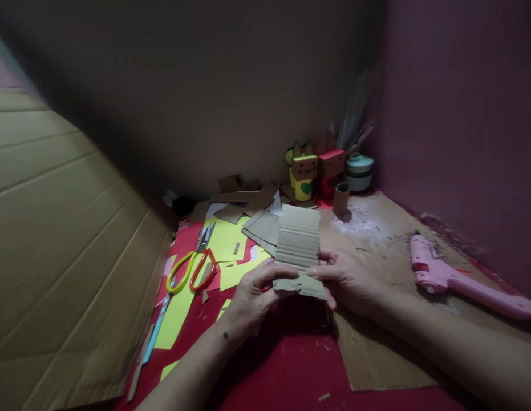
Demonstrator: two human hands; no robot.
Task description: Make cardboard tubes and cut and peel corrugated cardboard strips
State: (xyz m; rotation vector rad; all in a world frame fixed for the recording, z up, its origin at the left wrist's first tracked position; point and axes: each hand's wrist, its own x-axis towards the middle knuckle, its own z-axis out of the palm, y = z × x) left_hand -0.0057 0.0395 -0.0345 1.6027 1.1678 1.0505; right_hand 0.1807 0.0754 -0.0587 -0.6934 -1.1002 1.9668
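Left hand (pixel 252 297) and right hand (pixel 348 279), equally near, each pinch the near end of a corrugated cardboard strip (pixel 298 237) at mid-tabletop (pixel 376 240). Its long axis runs toward the far edge. Scissors (pixel 191 269) lie leftward, a glue gun (pixel 453 277) rightward.

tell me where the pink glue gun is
In the head view, the pink plastic glue gun lies flat at the right of the worktop, near the purple wall, apart from the right hand pinching the ribbed brown cardboard strip.
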